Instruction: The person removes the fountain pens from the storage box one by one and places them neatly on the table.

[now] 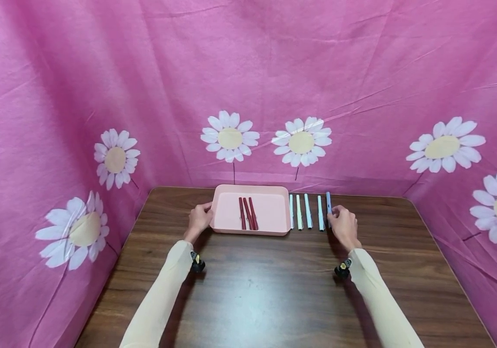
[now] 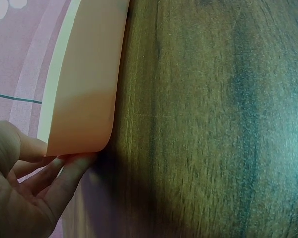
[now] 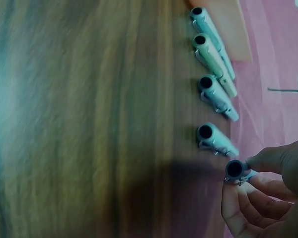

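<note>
A shallow pink tray [image 1: 272, 212] lies at the back of the table, with three dark red pens [image 1: 247, 212] side by side inside it. At the tray's left side my left hand [image 1: 199, 218] grips the edge; the left wrist view has the thumb at the rim and the fingers low against the wall [image 2: 82, 119]. To the right, my right hand [image 1: 344, 226] pinches a blue pen [image 1: 328, 202] between thumb and fingers. The right wrist view shows that pen's round dark end [image 3: 234, 169] pointing at the camera.
Between tray and right hand several pale pens stand in a row, among them a light green pen [image 1: 299, 212] and a light blue pen [image 1: 320, 213]. The brown wooden table [image 1: 248, 285] backs onto a pink curtain [image 1: 248, 63] with daisies, which also hangs along both sides.
</note>
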Motion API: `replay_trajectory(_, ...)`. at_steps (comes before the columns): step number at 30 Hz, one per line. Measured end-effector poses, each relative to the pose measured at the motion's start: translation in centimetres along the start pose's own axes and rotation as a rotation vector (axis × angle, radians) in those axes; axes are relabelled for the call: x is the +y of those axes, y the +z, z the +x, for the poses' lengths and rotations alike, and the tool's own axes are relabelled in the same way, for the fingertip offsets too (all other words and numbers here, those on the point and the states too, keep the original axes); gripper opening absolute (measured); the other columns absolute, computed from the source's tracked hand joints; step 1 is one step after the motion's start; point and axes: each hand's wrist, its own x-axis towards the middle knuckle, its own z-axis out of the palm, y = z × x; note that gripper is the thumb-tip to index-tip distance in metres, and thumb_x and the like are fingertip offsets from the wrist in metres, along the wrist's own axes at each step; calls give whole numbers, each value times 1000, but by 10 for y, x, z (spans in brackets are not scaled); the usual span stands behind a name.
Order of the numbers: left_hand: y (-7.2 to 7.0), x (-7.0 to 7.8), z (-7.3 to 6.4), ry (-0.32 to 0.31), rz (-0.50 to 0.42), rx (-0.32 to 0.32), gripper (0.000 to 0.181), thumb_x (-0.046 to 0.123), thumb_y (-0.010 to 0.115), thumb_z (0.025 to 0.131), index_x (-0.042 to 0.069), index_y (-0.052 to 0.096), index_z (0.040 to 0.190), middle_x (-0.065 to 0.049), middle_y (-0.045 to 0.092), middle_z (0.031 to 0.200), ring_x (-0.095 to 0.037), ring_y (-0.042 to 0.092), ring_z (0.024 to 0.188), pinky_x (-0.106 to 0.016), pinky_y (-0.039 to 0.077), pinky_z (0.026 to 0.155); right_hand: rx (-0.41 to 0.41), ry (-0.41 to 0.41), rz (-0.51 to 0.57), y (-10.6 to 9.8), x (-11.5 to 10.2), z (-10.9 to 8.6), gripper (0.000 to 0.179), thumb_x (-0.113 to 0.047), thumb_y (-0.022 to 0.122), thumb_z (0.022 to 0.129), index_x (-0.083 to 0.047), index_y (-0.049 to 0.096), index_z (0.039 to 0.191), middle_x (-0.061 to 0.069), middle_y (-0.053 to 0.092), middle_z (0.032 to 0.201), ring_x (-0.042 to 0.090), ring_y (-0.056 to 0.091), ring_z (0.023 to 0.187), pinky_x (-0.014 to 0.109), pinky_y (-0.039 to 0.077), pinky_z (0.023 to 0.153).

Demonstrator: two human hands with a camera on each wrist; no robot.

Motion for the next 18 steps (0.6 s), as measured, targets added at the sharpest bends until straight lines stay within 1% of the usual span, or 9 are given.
replay_trajectory(4, 0, 1, 0, 4, -2, 2, 39, 8, 58, 96, 3, 71, 133, -22, 69, 130, -43, 67, 112, -59, 51, 99, -10, 18, -10, -1, 6, -1, 27, -8, 63, 95, 9, 69, 116, 24, 73, 96, 42, 68, 86, 58, 50, 81)
replay_trajectory(10, 0, 2, -2, 7, 0, 6, 40, 8, 58, 96, 4, 71, 133, -22, 69, 130, -44, 67, 113, -59, 51, 99, -39, 43, -43, 3, 10, -1, 30, -11, 62, 96, 8, 67, 118, 26, 72, 103, 47, 67, 95, 60, 50, 84)
replay_trajectory(13, -1, 3, -1, -1, -8, 1, 39, 9, 58, 96, 5, 71, 133, -22, 68, 131, -43, 66, 113, -58, 51, 100, -44, 42, -63, 5, 12, 0, 28, -12, 62, 94, 8, 68, 114, 26, 71, 101, 50, 66, 96, 61, 50, 83)
replay_trajectory(18, -1, 3, -2, -18, -14, -9, 40, 10, 58, 97, 5, 70, 135, -22, 67, 133, -40, 65, 107, -57, 51, 99, -39, 33, -86, 9, 13, -1, 22, -12, 61, 92, 6, 66, 104, 26, 68, 97, 52, 65, 94, 63, 50, 80)
